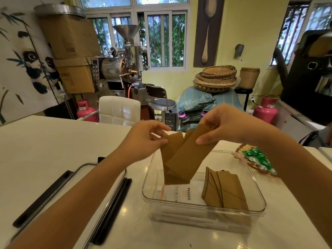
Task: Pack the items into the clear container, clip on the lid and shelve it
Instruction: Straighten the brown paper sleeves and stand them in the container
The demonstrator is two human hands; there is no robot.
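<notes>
A clear rectangular container (255,191) stands on the white table, right of centre. Both hands hold brown paper packets (183,159) over it, their lower ends dipping inside. My left hand (143,139) pinches the upper left corner of the bundle. My right hand (222,123) grips the top right end. More brown packets (226,191) lean in the right half of the container, and a white printed packet (181,193) lies flat on its floor. The clear lid (84,168) with black clips rests on the table to the left, partly under my left forearm.
Green wrapped sachets (258,159) lie in a shallow woven basket (239,150) just right of the container. A white chair (118,110) and a bar stool (161,103) stand beyond the table's far edge. Pink gas cylinders (265,110) sit on the floor.
</notes>
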